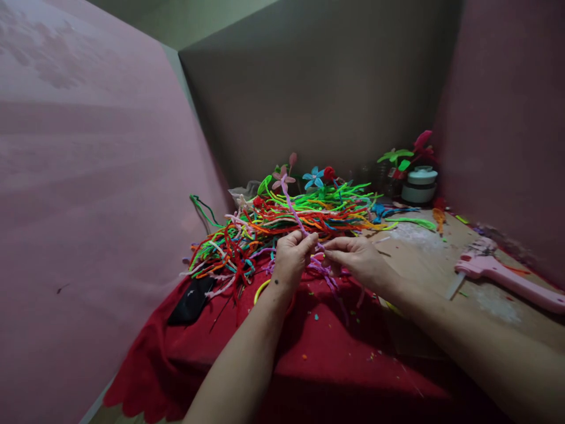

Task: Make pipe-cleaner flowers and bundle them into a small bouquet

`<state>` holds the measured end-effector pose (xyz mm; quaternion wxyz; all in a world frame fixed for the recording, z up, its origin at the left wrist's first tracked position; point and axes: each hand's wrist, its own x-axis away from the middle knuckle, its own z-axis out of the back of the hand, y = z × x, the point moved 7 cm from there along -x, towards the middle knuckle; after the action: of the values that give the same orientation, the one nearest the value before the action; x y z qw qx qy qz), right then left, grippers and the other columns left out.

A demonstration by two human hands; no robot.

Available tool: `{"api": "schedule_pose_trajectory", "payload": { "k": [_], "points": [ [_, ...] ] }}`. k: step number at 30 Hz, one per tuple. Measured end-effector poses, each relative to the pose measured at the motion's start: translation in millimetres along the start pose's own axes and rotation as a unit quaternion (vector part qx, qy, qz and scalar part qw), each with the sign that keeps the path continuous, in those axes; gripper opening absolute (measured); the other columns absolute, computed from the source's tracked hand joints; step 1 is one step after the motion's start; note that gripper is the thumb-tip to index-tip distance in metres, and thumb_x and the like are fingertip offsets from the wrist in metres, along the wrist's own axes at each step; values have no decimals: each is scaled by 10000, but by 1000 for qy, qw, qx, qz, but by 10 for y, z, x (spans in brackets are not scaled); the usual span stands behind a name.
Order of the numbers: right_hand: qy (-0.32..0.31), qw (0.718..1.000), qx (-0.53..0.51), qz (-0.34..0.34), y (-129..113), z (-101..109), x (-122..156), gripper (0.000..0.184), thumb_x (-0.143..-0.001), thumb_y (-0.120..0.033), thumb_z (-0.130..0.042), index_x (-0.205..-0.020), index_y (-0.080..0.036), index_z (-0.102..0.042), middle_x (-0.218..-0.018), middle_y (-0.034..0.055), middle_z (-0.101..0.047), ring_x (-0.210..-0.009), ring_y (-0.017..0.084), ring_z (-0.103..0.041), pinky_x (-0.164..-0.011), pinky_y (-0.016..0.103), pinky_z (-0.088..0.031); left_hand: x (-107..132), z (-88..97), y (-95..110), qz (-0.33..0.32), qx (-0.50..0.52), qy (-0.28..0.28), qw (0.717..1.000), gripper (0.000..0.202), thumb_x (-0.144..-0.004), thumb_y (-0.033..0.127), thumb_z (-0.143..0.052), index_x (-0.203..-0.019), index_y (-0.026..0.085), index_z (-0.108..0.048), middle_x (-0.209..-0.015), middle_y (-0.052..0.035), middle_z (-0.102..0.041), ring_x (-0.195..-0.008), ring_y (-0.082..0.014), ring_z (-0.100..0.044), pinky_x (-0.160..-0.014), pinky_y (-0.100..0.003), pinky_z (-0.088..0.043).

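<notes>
Between my two hands runs a purple pipe cleaner [293,209], its upper end rising up and to the left over the pile. My left hand [293,250] pinches it between thumb and fingers. Just to the right, my right hand [353,256] grips its lower part with the fingertips. More purple pipe cleaners [329,280] lie below the hands on the red cloth, partly covered by them. Behind the hands spreads a big heap of pipe cleaners [326,215] in green, red, orange and other colours.
A black phone [190,303] lies at the left. Finished pipe-cleaner flowers [313,176] stand behind the heap. On the right board rests a pink glue gun [503,274]; a pale lidded jar [419,184] stands farther back. Pink walls flank the red-covered table [326,365].
</notes>
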<state>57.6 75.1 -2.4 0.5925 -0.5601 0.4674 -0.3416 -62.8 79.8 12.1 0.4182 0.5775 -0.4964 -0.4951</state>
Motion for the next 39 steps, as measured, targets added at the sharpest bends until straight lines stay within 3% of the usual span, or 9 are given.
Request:
{"api": "schedule_pose_trajectory", "payload": {
  "k": [4,10,15,21,39],
  "points": [
    [43,998,38,19,-68,13,28,127,-706,-260,-604,-694,-141,-647,-535,-17,-576,-441,79,-478,-442,217,-382,2,-20,-46,12,41,3,999,342,-628,369,-719,-569,149,-465,-404,98,-331,-326,2,-219,-356,-166,-133],
    [22,994,-100,-23,36,12,6,209,-684,-347,-688,-719,-153,-619,-651,14,-674,-491,110,-593,-498,235,-447,-4,-46,-25,6,70,-25,997,336,-655,371,-707,-593,150,-463,-417,98,-328,-322,-3,-210,-343,-164,-143],
    [14,987,-162,-19,86,17,-14,174,-684,-307,-704,-757,-161,-643,-673,22,-692,-514,111,-600,-551,252,-457,-3,-40,-12,2,65,-28,998,340,-662,367,-705,-589,150,-454,-432,88,-365,-331,-7,-248,-349,-160,-182],
    [28,991,-128,40,17,42,-22,134,-681,-281,-701,-716,-155,-668,-643,1,-650,-556,101,-549,-582,254,-423,-10,-48,6,-9,76,-31,997,321,-679,338,-695,-585,148,-454,-443,84,-371,-344,-12,-252,-354,-166,-185],
    [44,992,-82,85,-91,41,20,91,-713,-237,-645,-675,-162,-607,-589,-27,-578,-543,90,-499,-560,242,-408,-16,-77,-68,8,34,-46,998,298,-665,367,-693,-615,143,-503,-447,75,-429,-326,-22,-313,-339,-166,-208]
  ]
}}
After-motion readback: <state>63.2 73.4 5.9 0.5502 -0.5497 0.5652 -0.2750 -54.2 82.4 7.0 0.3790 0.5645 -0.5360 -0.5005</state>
